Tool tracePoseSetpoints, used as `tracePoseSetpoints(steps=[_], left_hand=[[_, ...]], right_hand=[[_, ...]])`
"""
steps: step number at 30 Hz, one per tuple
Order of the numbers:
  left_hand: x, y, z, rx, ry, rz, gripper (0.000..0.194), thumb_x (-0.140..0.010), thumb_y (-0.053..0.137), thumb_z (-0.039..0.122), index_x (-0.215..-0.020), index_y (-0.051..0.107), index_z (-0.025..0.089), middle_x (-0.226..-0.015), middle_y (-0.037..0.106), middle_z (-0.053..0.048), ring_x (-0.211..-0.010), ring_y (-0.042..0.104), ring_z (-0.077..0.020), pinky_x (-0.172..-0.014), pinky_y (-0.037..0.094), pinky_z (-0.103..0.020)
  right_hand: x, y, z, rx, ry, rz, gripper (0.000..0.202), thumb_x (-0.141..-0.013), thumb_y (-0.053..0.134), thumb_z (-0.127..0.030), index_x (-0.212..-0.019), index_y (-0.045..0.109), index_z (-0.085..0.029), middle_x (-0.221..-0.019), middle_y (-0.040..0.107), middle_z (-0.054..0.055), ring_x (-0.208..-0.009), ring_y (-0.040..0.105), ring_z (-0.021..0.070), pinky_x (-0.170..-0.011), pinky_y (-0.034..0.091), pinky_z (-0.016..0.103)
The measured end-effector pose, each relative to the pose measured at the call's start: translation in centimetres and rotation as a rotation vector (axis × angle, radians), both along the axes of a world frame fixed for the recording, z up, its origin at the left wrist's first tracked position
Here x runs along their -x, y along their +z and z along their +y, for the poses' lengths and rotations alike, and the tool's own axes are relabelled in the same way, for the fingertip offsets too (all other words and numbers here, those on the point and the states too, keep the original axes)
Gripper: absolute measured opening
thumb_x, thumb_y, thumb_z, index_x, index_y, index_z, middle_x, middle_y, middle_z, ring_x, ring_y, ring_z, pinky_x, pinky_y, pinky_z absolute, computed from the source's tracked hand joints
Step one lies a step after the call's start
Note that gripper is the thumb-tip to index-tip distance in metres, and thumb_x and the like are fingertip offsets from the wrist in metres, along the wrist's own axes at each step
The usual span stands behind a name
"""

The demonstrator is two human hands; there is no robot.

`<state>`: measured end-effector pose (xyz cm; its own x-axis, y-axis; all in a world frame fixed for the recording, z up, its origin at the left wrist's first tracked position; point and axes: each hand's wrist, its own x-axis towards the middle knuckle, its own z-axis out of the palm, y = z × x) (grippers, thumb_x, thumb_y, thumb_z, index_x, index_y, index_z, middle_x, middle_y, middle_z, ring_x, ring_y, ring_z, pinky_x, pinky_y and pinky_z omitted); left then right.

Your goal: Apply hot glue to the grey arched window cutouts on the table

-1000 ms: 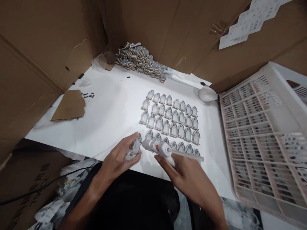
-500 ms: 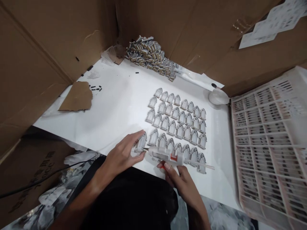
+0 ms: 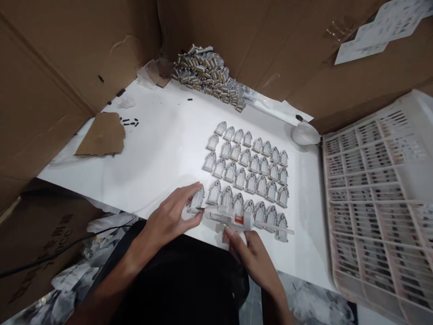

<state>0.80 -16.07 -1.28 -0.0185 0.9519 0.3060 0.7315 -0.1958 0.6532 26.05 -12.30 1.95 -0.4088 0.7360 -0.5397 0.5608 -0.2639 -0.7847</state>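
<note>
We pinch a small grey piece [image 3: 197, 197] in our left hand [image 3: 165, 221], with the fingers [image 3: 190, 188] on its far side and the thumb [image 3: 193, 221] near its bottom. It is at the left end of the front row of pieces [image 3: 239, 204] on the white counter [image 3: 158, 144]. Our right hand [image 3: 253, 255] is closed around the glue gun [image 3: 219, 214], and a clear stick [image 3: 274, 228] pokes out of its back. The gun's tip [image 3: 203, 209] is right by the piece's bottom edge, but we can't tell if they touch. To do this well, we should hold the piece very still and aim the tip just at the spot we want. A soft, slow squeeze is best, so the glue does not make a mess. The tip may be hot, so our thumb must mind it. We can't see if the trigger is pressed.
</note>
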Motion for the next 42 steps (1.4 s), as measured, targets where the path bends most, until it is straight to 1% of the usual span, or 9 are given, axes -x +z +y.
tracePoseSetpoints(steps=[7,11,20,23,29,33,35,38,42], left_hand=[[0.0,0.0,0.0,-0.006,-0.006,-0.005,0.07,-0.097,0.069,0.019,-0.16,0.04,0.03,-0.144,0.066,-0.01,-0.119,0.072,-0.0257,-0.099,0.064,-0.043],[0.0,-0.1,-0.1,0.001,-0.002,-0.004,0.071,-0.096,0.07,0.02,-0.16,0.041,0.03,-0.145,0.066,-0.01,-0.119,0.072,-0.0264,-0.099,0.065,-0.043],[0.0,-0.2,0.0,-0.008,-0.005,-0.008,0.071,-0.097,0.07,0.021,-0.161,0.04,0.031,-0.146,0.066,-0.01,-0.123,0.071,-0.026,-0.102,0.063,-0.043],[0.0,-0.2,-0.1,0.01,0.001,-0.015,0.069,-0.097,0.07,0.022,-0.16,0.041,0.03,-0.146,0.066,-0.01,-0.123,0.071,-0.026,-0.102,0.063,-0.043],[0.1,-0.2,-0.1,0.043,0.004,-0.019,0.067,-0.097,0.069,0.022,-0.158,0.043,0.029,-0.147,0.065,-0.01,-0.124,0.07,-0.0258,-0.104,0.062,-0.043],[0.1,-0.3,-0.2,0.025,-0.003,-0.011,0.068,-0.098,0.069,0.023,-0.159,0.042,0.029,-0.147,0.065,-0.01,-0.122,0.07,-0.0252,-0.104,0.061,-0.042],[0.2,-0.5,-0.3,0.009,-0.003,-0.019,0.067,-0.098,0.069,0.023,-0.159,0.042,0.028,-0.146,0.065,-0.011,-0.116,0.071,-0.0236,-0.102,0.061,-0.041],[0.2,-0.7,-0.3,0.0,0.003,-0.044,0.066,-0.098,0.07,0.024,-0.158,0.043,0.028,-0.14,0.067,-0.01,-0.1,0.071,-0.0193,-0.096,0.062,-0.037],[0.4,-0.9,-0.4,0.037,0.003,-0.079,0.067,-0.095,0.072,0.024,-0.157,0.045,0.028,-0.119,0.071,-0.005,-0.085,0.067,-0.0159,-0.084,0.061,-0.032]], right_hand=[[0.1,0.0,0.0,-0.035,0.02,-0.011,0.062,-0.103,0.05,-0.071,-0.077,0.069,-0.019,-0.054,0.049,-0.003,-0.055,0.048,0.015,-0.059,0.041,0.026],[0.1,0.2,0.1,-0.01,0.017,-0.025,0.063,-0.102,0.049,-0.073,-0.078,0.07,-0.019,-0.055,0.048,-0.003,-0.055,0.047,0.0153,-0.058,0.04,0.027],[0.3,0.6,0.1,0.057,-0.032,0.012,0.065,-0.098,0.052,-0.076,-0.095,0.077,-0.017,-0.056,0.045,-0.004,-0.054,0.043,0.015,-0.055,0.036,0.026],[0.2,0.6,-0.1,0.046,-0.033,-0.016,0.066,-0.098,0.052,-0.077,-0.1,0.079,-0.016,-0.057,0.048,-0.002,-0.056,0.046,0.0158,-0.055,0.038,0.026],[-0.2,0.5,-0.6,-0.078,-0.021,-0.13,0.066,-0.097,0.053,-0.077,-0.107,0.084,-0.02,-0.07,0.066,0.004,-0.069,0.062,0.0227,-0.065,0.05,0.031],[-0.4,0.5,-0.7,-0.162,0.012,-0.158,0.064,-0.099,0.051,-0.075,-0.111,0.086,-0.023,-0.083,0.075,0.007,-0.086,0.068,0.0282,-0.08,0.054,0.035],[-0.3,0.7,-0.8,-0.204,0.026,-0.191,0.061,-0.1,0.052,-0.073,-0.114,0.085,-0.024,-0.089,0.077,0.008,-0.093,0.069,0.0296,-0.087,0.054,0.037],[-0.1,1.3,-0.9,-0.262,0.038,-0.238,0.057,-0.1,0.053,-0.071,-0.111,0.086,-0.025,-0.084,0.076,0.007,-0.091,0.07,0.0291,-0.086,0.054,0.036],[0.3,2.5,-0.9,-0.387,0.13,-0.186,0.048,-0.106,0.05,-0.061,-0.116,0.081,-0.027,-0.091,0.078,0.006,-0.095,0.073,0.0295,-0.085,0.054,0.035]])
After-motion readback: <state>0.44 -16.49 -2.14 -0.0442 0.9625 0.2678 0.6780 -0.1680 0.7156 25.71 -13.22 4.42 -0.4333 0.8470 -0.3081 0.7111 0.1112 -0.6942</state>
